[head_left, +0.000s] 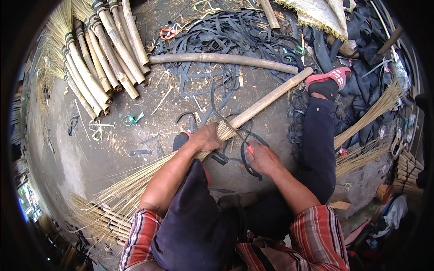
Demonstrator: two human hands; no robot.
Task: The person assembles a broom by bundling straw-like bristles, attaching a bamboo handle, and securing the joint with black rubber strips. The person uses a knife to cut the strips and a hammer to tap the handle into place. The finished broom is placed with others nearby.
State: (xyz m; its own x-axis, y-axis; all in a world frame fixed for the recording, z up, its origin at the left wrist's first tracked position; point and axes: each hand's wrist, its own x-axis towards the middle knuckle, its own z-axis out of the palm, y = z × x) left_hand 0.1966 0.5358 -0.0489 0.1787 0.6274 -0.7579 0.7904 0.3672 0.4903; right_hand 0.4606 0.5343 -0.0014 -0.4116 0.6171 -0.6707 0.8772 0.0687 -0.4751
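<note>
Gripping the broom (181,171) with the left hand (205,139), fingers closed round the neck where the straw bristles meet the bamboo handle (264,103), apparently pinning the bundle so it cannot spread. Lying diagonally across the concrete floor (104,149): handle pointing up right toward the sandalled foot (327,79), bristles fanning down left beside the knee. Closing the right hand (264,159) on a red-handled tool (250,149), its thin dark blade (230,128) reaching up left onto the bound neck, just beside the left hand. Working low, between the legs, likely for bracing. Resting well apart at upper left: finished brooms (97,54), stacked handles together. Lying beyond: a loose bamboo pole (221,58) and black rubber strips (235,31).
</note>
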